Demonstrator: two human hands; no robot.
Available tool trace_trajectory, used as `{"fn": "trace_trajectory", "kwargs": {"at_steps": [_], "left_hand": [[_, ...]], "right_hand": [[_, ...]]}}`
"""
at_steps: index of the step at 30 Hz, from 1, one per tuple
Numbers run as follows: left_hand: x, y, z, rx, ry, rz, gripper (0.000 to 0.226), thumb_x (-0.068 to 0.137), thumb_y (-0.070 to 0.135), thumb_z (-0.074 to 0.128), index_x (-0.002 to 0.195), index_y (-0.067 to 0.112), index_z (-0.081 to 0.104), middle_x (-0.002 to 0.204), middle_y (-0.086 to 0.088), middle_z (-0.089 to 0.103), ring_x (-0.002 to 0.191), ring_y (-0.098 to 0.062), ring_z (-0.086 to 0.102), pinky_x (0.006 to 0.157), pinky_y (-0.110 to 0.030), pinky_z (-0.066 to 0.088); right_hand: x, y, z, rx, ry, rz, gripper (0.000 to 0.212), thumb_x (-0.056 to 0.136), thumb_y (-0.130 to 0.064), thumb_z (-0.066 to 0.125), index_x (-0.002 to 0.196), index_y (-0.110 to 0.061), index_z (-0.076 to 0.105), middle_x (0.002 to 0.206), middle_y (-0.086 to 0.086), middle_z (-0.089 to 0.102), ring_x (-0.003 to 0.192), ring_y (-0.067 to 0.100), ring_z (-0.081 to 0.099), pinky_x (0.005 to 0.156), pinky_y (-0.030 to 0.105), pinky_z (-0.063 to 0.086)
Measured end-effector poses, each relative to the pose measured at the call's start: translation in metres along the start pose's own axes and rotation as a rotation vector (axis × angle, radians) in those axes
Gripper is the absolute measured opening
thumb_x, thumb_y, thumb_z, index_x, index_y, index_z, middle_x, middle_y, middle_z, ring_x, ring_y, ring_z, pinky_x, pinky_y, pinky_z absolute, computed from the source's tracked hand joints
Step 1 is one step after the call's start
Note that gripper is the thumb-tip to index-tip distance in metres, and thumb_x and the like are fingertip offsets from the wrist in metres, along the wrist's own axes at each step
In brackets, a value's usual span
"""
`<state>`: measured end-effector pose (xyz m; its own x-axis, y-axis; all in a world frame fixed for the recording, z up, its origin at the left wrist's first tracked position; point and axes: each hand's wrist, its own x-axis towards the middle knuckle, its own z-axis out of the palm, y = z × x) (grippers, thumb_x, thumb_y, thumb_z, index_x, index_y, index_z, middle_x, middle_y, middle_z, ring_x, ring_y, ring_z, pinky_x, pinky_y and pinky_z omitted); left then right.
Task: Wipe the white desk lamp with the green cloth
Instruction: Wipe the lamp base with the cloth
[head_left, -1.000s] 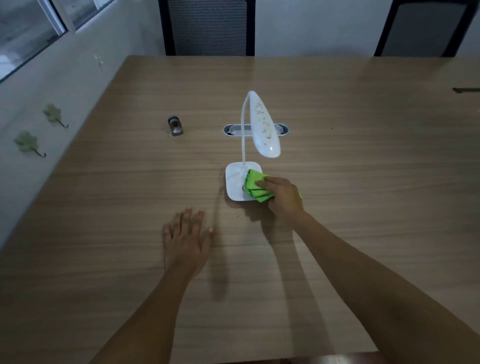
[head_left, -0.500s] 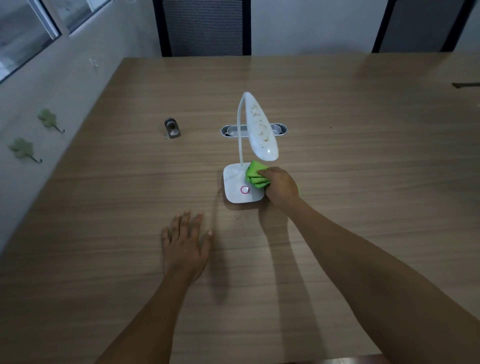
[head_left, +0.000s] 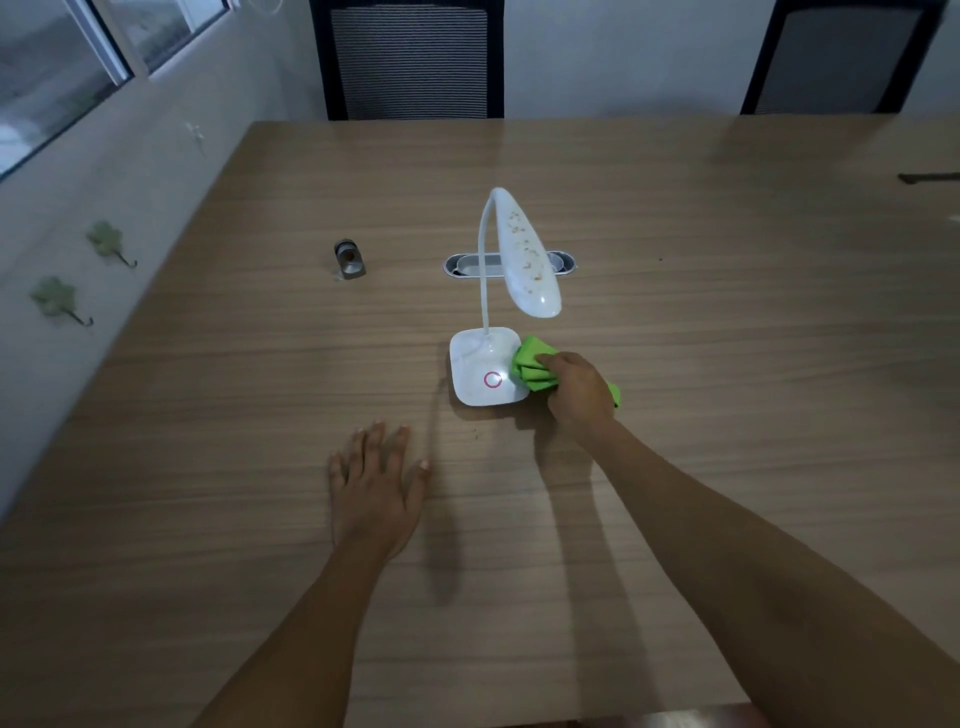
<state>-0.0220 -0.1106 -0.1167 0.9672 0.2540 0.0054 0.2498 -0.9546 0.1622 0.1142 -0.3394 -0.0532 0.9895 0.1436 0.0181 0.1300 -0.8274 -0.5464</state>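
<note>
Cloth (head_left: 532, 368), bunched in the right hand (head_left: 576, 392), now sits at the right edge of the lamp (head_left: 488, 371) base, having slid off the base's middle over the past second; the pink ring button shows again. Base wiping looks well along, the speckled head untouched. Fingers curl closed around the cloth, which juts out left of them onto the base. Left hand (head_left: 376, 491) lies flat and open on the tabletop (head_left: 727, 312), holding nothing, toward the near edge.

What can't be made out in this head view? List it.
- Underside of the white desk lamp head: faces away.
- Folded green cloth: partly under the right hand.
- Small grey metal object: too small to identify.
- Dark object on the wooden table: cut by the right edge.
</note>
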Motion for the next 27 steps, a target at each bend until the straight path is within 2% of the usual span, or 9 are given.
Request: {"fn": "trace_trajectory", "kwargs": {"at_steps": [3, 6, 11, 14, 17, 19, 21, 24, 27], "left_hand": [[0.0, 0.0, -0.001, 0.003, -0.006, -0.005, 0.064, 0.088, 0.056, 0.017, 0.145, 0.031, 0.033, 0.155, -0.004, 0.034, 0.145, -0.029, 0.025, 0.115, -0.053, 0.017], [-0.001, 0.0, -0.002, 0.004, -0.018, -0.004, 0.067, 0.087, 0.058, 0.014, 0.146, 0.032, 0.032, 0.156, -0.003, 0.032, 0.146, -0.028, 0.023, 0.115, -0.053, 0.016], [-0.001, 0.003, -0.015, -0.008, -0.151, -0.016, 0.073, 0.082, 0.063, 0.002, 0.149, 0.037, 0.016, 0.162, 0.002, 0.013, 0.149, -0.023, 0.006, 0.118, -0.049, 0.005], [0.01, 0.001, -0.026, -0.044, -0.296, -0.03, 0.066, 0.089, 0.062, 0.019, 0.15, 0.038, 0.011, 0.163, 0.002, 0.004, 0.149, -0.023, 0.001, 0.119, -0.047, 0.004], [0.056, 0.004, -0.056, -0.073, -0.509, -0.032, 0.077, 0.085, 0.061, 0.035, 0.15, 0.022, 0.021, 0.161, -0.006, 0.013, 0.147, -0.026, 0.015, 0.119, -0.037, 0.018], [0.082, 0.027, -0.1, -0.289, -0.476, -0.057, 0.066, 0.093, 0.045, 0.045, 0.146, 0.008, 0.033, 0.157, -0.011, 0.027, 0.143, -0.027, 0.029, 0.115, -0.031, 0.026], [0.105, 0.055, -0.147, -0.557, -0.351, -0.063, 0.053, 0.097, 0.036, 0.043, 0.141, 0.008, 0.041, 0.152, -0.01, 0.038, 0.137, -0.027, 0.039, 0.109, -0.032, 0.031], [0.131, 0.091, -0.211, -0.933, -0.273, -0.117, 0.053, 0.095, 0.048, 0.039, 0.142, 0.024, 0.039, 0.151, 0.002, 0.036, 0.125, -0.021, 0.045, 0.096, -0.035, 0.039], [0.143, 0.107, -0.24, -1.142, -0.32, -0.071, 0.057, 0.092, 0.054, 0.04, 0.143, 0.03, 0.037, 0.153, 0.003, 0.036, 0.129, -0.018, 0.042, 0.105, -0.039, 0.038]], "right_hand": [[-0.005, 0.0, -0.005, -0.004, 0.062, 0.052, 0.06, 0.068, 0.011, 0.051, 0.125, -0.009, 0.055, 0.13, 0.023, 0.053, 0.116, 0.04, 0.052, 0.102, 0.043, 0.044], [-0.016, -0.007, -0.006, -0.016, 0.021, -0.025, 0.063, 0.068, 0.012, 0.051, 0.126, -0.011, 0.053, 0.132, 0.019, 0.053, 0.117, 0.037, 0.052, 0.098, 0.041, 0.046], [-0.029, 0.0, -0.027, -0.083, -0.043, -0.025, 0.059, 0.072, 0.008, 0.051, 0.127, -0.014, 0.052, 0.129, 0.018, 0.054, 0.116, 0.035, 0.053, 0.092, 0.039, 0.045], [-0.029, 0.003, -0.058, -0.051, 0.054, -0.002, 0.057, 0.073, 0.009, 0.05, 0.125, -0.013, 0.053, 0.126, 0.019, 0.057, 0.115, 0.036, 0.053, 0.093, 0.039, 0.046], [-0.022, -0.004, -0.095, 0.001, 0.192, -0.016, 0.056, 0.072, 0.011, 0.046, 0.122, -0.012, 0.057, 0.124, 0.019, 0.06, 0.113, 0.036, 0.055, 0.092, 0.039, 0.048], [-0.016, -0.017, -0.118, 0.032, 0.264, -0.064, 0.056, 0.071, 0.011, 0.047, 0.12, -0.012, 0.059, 0.121, 0.018, 0.063, 0.11, 0.035, 0.057, 0.091, 0.037, 0.048], [-0.012, -0.035, -0.137, 0.079, 0.316, -0.161, 0.057, 0.069, 0.011, 0.047, 0.118, -0.012, 0.061, 0.119, 0.017, 0.065, 0.109, 0.034, 0.059, 0.091, 0.035, 0.048], [-0.013, -0.058, -0.159, 0.112, 0.363, -0.295, 0.058, 0.066, 0.013, 0.046, 0.116, -0.012, 0.063, 0.117, 0.016, 0.067, 0.107, 0.032, 0.06, 0.09, 0.032, 0.048], [-0.016, -0.074, -0.172, 0.141, 0.354, -0.406, 0.058, 0.063, 0.01, 0.045, 0.113, -0.011, 0.065, 0.114, 0.016, 0.068, 0.104, 0.032, 0.062, 0.087, 0.029, 0.047]]}}
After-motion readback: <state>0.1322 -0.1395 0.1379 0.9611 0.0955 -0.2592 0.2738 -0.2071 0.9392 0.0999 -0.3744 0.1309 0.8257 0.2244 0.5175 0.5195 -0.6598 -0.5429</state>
